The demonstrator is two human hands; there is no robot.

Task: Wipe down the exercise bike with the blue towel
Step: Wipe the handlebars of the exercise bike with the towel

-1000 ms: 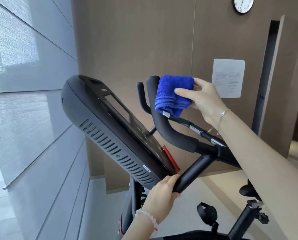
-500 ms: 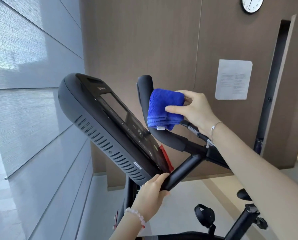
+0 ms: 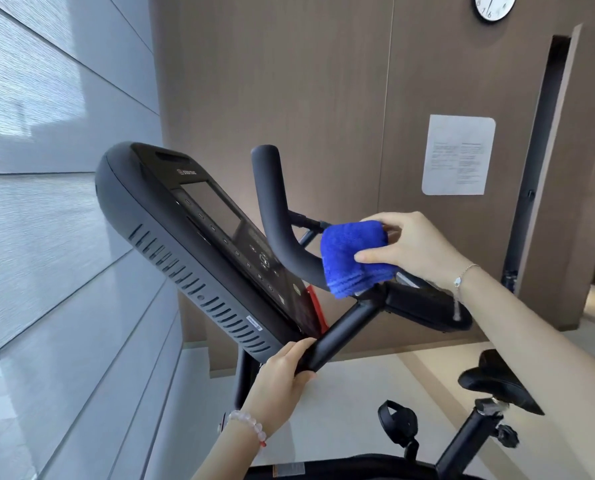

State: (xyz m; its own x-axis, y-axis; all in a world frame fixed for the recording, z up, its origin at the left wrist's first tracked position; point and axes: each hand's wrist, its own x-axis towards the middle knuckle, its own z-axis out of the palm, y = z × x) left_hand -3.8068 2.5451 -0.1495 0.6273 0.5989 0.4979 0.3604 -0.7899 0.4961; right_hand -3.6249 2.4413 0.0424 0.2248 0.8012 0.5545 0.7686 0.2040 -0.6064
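A black exercise bike fills the middle of the head view, with its tilted console [image 3: 199, 233] at left and a curved black handlebar [image 3: 275, 209] rising beside it. My right hand [image 3: 413, 251] is shut on a folded blue towel [image 3: 353, 258], wrapped around the lower bend of that handlebar, near where it joins the crossbar. My left hand [image 3: 282, 379] grips the lower black handlebar tube [image 3: 344, 330] just below the console's bottom edge. The towel hides the stretch of bar under it.
The bike's saddle [image 3: 496, 379] and seat post [image 3: 462, 441] stand at lower right, with a pedal [image 3: 398, 424] beside them. A grey panelled wall [image 3: 46, 237] runs close along the left. A brown wall behind carries a paper notice [image 3: 458, 154] and a clock [image 3: 493, 5].
My right hand has slid the blue towel down the curved handlebar, from near its upper end to its lower bend. My left hand has kept its grip on the lower tube.
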